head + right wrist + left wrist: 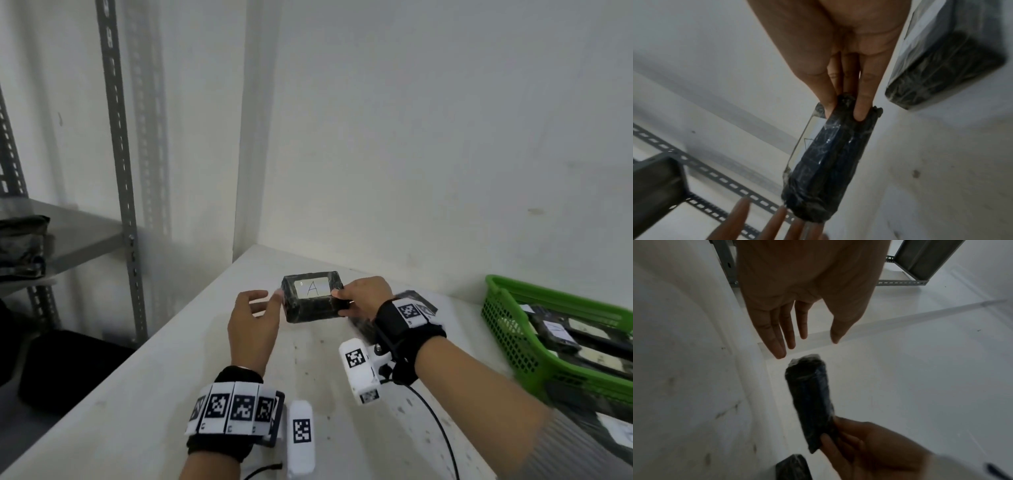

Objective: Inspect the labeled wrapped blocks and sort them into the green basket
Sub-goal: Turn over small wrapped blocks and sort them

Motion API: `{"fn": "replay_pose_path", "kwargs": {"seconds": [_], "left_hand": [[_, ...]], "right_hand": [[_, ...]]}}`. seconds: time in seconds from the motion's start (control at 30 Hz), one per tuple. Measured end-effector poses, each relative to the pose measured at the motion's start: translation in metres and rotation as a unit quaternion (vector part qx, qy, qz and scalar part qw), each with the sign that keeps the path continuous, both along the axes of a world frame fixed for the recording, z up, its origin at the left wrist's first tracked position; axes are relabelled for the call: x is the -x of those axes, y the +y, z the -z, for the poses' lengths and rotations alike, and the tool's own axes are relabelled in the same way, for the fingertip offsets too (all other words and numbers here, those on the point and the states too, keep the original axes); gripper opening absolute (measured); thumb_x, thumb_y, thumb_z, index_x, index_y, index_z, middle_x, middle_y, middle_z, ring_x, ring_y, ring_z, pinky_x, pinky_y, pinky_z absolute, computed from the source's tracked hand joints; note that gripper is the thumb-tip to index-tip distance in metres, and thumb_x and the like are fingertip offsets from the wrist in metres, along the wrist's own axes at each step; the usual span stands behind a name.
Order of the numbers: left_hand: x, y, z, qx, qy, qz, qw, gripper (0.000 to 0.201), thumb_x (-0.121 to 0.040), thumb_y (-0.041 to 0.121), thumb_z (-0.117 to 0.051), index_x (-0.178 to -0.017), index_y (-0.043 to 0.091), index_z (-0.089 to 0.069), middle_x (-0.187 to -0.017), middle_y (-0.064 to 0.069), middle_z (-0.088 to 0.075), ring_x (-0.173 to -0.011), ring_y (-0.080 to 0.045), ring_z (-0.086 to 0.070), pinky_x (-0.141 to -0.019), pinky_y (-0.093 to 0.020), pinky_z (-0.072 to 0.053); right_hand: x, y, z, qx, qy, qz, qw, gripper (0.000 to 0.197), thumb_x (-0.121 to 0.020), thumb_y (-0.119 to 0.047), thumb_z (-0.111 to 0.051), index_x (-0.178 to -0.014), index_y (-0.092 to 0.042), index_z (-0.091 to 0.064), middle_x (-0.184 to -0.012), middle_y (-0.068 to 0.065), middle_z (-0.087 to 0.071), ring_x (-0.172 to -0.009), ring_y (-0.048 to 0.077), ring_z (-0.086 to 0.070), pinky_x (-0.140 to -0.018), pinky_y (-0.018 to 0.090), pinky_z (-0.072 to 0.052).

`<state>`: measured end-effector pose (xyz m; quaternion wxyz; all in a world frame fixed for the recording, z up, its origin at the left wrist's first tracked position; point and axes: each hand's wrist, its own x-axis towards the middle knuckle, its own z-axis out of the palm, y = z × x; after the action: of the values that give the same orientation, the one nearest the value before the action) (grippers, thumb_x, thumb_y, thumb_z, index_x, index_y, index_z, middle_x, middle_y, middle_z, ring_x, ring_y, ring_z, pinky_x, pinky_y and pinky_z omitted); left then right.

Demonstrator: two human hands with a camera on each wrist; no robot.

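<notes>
**Block "A" held by one end, basket off to the right**

The right hand (359,296) pinches a dark wrapped block (313,301) by its right end, thumb on the labelled top face and fingers (862,104) underneath, holding it clear of the bench (137,394) near the far corner. Its white label (312,288) faces up and reads "A". The left hand (255,315) is spread and empty, fingertips just beside the block's left end; whether they touch it I cannot tell.

A second wrapped block (945,65) lies on the bench just beside the right hand. The green basket (507,329) sits at the right edge of the bench and already holds several wrapped blocks.

The risks, as I judge them:
- The grip is at one end only, on glossy film. The free end could sag or the block could slip out during a quick swing toward the basket.
- The basket's near rim stands proud; a low carry may catch the block against it.
- The wrist cable (442,435) trails across the bench and could snag on the way over.
- The right forearm may brush the second block.
</notes>
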<state>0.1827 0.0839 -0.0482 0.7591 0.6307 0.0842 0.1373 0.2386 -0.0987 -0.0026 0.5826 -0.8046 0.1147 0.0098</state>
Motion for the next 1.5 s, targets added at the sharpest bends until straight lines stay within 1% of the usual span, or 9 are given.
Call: {"fn": "replay_pose_path", "kwargs": {"seconds": [0.17,0.37,0.63,0.77,0.9,1.03,1.17,1.37,1.5], "left_hand": [[0.021,-0.029,-0.012,0.035,0.003,0.123,0.992,0.038,-0.093,0.038,-0.061,-0.123,0.016,-0.052,-0.114,-0.015,-0.063,-0.1,-0.026,-0.066,-0.084,-0.039,-0.058],[0.05,-0.071,-0.02,0.067,-0.023,0.244,0.967,0.027,-0.099,0.026,-0.055,-0.121,0.011,-0.06,-0.112,-0.016,-0.069,-0.1,-0.027,-0.07,-0.083,-0.046,-0.06],[0.073,-0.117,-0.009,0.058,-0.063,0.323,0.943,0.027,-0.1,0.015,-0.052,-0.126,0.015,-0.06,-0.117,-0.01,-0.069,-0.105,-0.025,-0.069,-0.085,-0.047,-0.058],[0.079,-0.119,-0.008,0.054,-0.102,0.36,0.926,0.033,-0.098,0.018,-0.051,-0.13,0.023,-0.055,-0.125,-0.007,-0.065,-0.108,-0.026,-0.065,-0.087,-0.051,-0.057],[0.09,-0.117,-0.016,0.022,-0.135,0.386,0.912,0.035,-0.093,0.031,-0.05,-0.126,0.021,-0.052,-0.124,-0.004,-0.065,-0.1,-0.033,-0.07,-0.071,-0.043,-0.06],[0.095,-0.12,-0.019,0.02,-0.161,0.357,0.92,0.021,-0.09,0.028,-0.055,-0.108,0.017,-0.055,-0.116,-0.009,-0.067,-0.094,-0.03,-0.072,-0.062,-0.041,-0.06],[0.1,-0.116,-0.021,0.037,-0.173,0.362,0.915,0.007,-0.094,0.025,-0.06,-0.089,0.029,-0.062,-0.106,-0.005,-0.071,-0.087,-0.029,-0.073,-0.06,-0.041,-0.061],[0.103,-0.106,-0.027,0.049,-0.177,0.403,0.897,0.006,-0.087,0.018,-0.058,-0.093,0.019,-0.056,-0.104,-0.001,-0.07,-0.087,-0.024,-0.072,-0.061,-0.042,-0.06],[0.1,-0.1,-0.03,0.064,-0.186,0.388,0.901,0.008,-0.086,0.014,-0.057,-0.091,0.019,-0.053,-0.098,0.001,-0.071,-0.081,-0.02,-0.072,-0.056,-0.039,-0.06]], "right_hand": [[0.071,-0.015,-0.009,-0.071,-0.067,0.05,0.994,0.016,-0.082,-0.001,-0.075,-0.071,0.0,-0.064,-0.091,0.024,-0.069,-0.074,0.027,-0.068,-0.055,0.027,-0.059],[0.154,-0.053,0.008,-0.118,-0.147,0.118,0.975,0.017,-0.088,-0.011,-0.072,-0.09,0.005,-0.065,-0.093,0.023,-0.068,-0.079,0.024,-0.07,-0.057,0.03,-0.058],[0.196,-0.099,0.027,-0.244,-0.153,0.052,0.956,0.051,-0.094,-0.017,-0.062,-0.135,-0.041,-0.042,-0.118,0.011,-0.067,-0.105,0.026,-0.068,-0.078,0.044,-0.06],[0.201,-0.102,0.031,-0.297,-0.17,-0.022,0.939,0.039,-0.088,-0.037,-0.055,-0.127,-0.031,-0.056,-0.12,0.004,-0.068,-0.107,0.026,-0.069,-0.067,0.044,-0.061],[0.2,-0.099,0.034,-0.29,-0.241,0.027,0.926,0.018,-0.087,-0.028,-0.055,-0.092,-0.023,-0.071,-0.09,0.005,-0.066,-0.088,0.025,-0.071,-0.062,0.038,-0.061],[0.207,-0.1,0.035,-0.274,-0.271,0.023,0.922,0.02,-0.087,-0.027,-0.054,-0.095,-0.016,-0.067,-0.073,-0.007,-0.065,-0.079,0.018,-0.071,-0.063,0.038,-0.061],[0.213,-0.095,0.03,-0.268,-0.273,0.026,0.923,0.034,-0.087,-0.041,-0.051,-0.099,-0.015,-0.07,-0.094,0.01,-0.072,-0.083,0.027,-0.072,-0.06,0.036,-0.061],[0.22,-0.089,0.023,-0.257,-0.309,0.053,0.914,0.031,-0.086,-0.036,-0.056,-0.092,-0.01,-0.07,-0.074,0.012,-0.061,-0.072,0.028,-0.07,-0.058,0.039,-0.061],[0.222,-0.087,0.021,-0.262,-0.299,-0.002,0.918,0.034,-0.082,-0.033,-0.061,-0.107,-0.01,-0.065,-0.108,0.023,-0.067,-0.096,0.032,-0.071,-0.068,0.042,-0.061]]}}
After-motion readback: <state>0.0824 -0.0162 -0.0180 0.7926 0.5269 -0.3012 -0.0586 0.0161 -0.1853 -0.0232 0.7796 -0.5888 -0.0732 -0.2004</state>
